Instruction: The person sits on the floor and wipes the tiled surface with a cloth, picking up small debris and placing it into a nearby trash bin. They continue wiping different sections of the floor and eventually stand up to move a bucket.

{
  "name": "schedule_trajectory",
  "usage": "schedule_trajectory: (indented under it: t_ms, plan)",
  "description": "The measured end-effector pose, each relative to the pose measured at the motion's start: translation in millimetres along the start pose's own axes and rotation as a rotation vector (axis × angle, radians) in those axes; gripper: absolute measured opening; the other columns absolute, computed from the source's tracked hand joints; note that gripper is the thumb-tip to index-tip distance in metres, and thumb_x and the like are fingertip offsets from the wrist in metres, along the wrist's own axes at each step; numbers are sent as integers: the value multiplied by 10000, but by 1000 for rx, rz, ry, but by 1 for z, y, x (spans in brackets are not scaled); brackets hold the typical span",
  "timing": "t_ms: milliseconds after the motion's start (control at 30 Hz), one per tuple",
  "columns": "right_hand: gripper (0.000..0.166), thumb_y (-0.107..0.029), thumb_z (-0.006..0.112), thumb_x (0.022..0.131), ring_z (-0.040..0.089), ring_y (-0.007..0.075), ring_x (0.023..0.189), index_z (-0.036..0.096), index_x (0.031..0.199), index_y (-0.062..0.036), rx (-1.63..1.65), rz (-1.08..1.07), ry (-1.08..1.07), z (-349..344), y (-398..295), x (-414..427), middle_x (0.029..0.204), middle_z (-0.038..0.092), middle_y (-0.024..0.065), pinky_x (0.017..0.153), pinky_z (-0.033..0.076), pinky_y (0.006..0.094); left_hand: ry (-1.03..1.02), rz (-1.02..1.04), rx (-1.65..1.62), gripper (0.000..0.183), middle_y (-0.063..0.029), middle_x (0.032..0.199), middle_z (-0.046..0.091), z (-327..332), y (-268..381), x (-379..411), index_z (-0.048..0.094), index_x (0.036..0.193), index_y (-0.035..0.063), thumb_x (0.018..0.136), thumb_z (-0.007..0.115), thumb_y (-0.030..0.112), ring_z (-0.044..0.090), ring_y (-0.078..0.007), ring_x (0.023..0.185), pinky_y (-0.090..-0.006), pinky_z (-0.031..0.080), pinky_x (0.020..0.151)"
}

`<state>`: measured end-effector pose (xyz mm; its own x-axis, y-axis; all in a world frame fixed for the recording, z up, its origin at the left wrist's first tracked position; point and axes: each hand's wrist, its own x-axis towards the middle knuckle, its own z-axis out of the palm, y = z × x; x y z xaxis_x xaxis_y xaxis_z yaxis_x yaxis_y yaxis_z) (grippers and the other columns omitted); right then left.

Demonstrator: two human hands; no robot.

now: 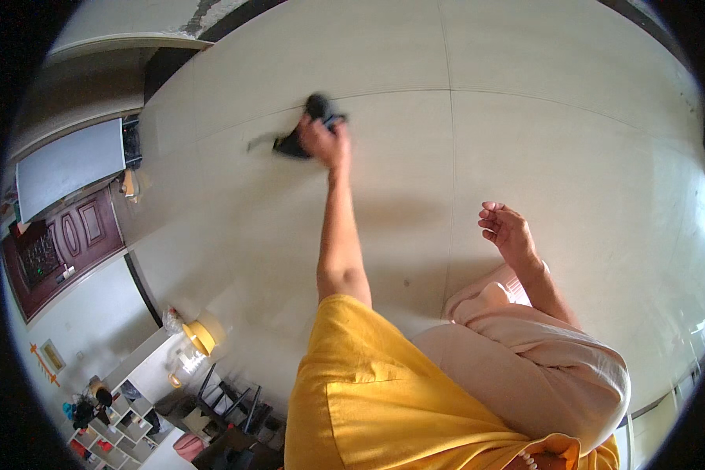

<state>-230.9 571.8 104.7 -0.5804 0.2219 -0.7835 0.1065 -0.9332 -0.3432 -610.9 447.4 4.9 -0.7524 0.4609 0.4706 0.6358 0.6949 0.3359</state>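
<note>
My left hand (326,144) reaches far forward over the floor and is closed on a black object (296,144). Motion blurs it; a round dark end (317,106) shows beyond the fingers and a thin strip trails to the left, so its kind is unclear. My right hand (505,228) hangs in front of my bent knee, fingers loosely curled, with nothing in it. Below that hand is a pink slipper (467,292) on my foot, partly covered by my pale pink trousers (523,364).
Pale tiles cover the floor (540,147). A dark red panelled door (88,226) stands at left, beside a piece with a light grey top (73,167). Lower left are a yellow hat (200,338), a white cubby shelf (123,432) and a black metal-legged item (232,393).
</note>
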Motion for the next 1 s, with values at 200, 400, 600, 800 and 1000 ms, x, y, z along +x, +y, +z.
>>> schedule_trajectory:
  t_ms: [200,400,600,800,1000]
  plan:
    - [220,-211,444,879,575,127,795,551,1018,-78,95,-101,84,-11,-19,-8,882,606,21,704,451,266,-250,491,-725,280,-194,1087,527,62,238,-50,492,881,37,684,603,201,472,-370,1065,-477,335,925]
    - [217,-192,453,874,570,125,794,547,1034,-78,96,-105,89,-26,-14,-8,892,601,13,707,450,250,-706,-408,-1400,229,-70,926,583,25,230,-96,541,941,46,804,558,229,556,-216,863,-371,436,761]
    - [222,-200,453,871,570,121,808,548,1031,-80,47,-81,46,-24,-18,-9,903,598,15,705,448,244,89,-956,-1671,399,-110,1006,591,-112,56,35,541,1070,32,863,408,346,566,-249,946,-440,440,862]
    - [232,-172,450,864,577,129,810,543,1041,-55,-2,-76,-61,-4,-24,-10,903,603,34,707,454,251,203,-872,-340,570,-180,1346,333,-105,-178,33,203,1350,28,907,472,264,429,-303,1159,-423,354,966]
    - [255,-171,433,865,575,135,810,537,1060,-45,11,-136,23,-12,-27,-14,916,596,39,712,453,258,-214,-580,242,529,-177,1403,271,-54,-239,75,331,1324,50,843,478,214,287,-377,1268,-445,236,1051]
